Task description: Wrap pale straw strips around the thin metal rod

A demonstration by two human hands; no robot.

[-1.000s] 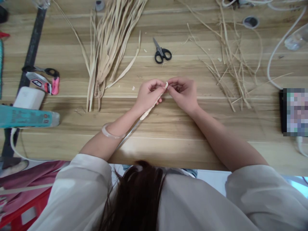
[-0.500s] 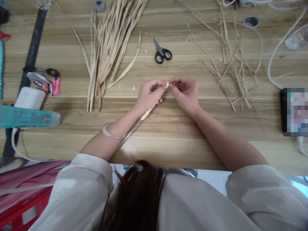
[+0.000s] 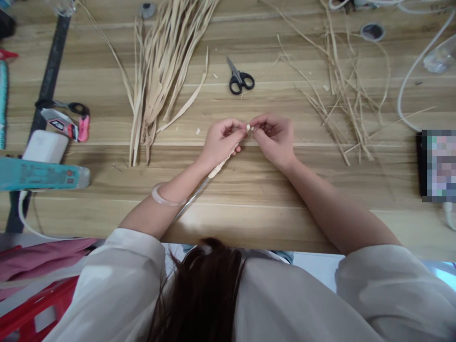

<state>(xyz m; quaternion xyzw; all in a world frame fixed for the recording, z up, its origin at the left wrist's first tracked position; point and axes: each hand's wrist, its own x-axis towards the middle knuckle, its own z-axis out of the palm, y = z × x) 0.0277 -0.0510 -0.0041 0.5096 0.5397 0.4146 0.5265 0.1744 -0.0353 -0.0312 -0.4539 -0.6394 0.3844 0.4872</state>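
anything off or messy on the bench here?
Nothing damaged. Loose straw strands lie scattered and crossed right of the scissors, unlike the neat bundle on the left. Both hands pinch the wrapped rod.

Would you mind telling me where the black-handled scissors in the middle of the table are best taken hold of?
Take the black-handled scissors by the two finger loops, coming from the near right. They lie flat and shut on the table, loops toward the hands, blades pointing away to the far left, with bare wood around the handles.

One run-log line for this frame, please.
left hand: grips wrapped rod | right hand: pinches strip end at rod tip | scissors: beyond hands, untouched
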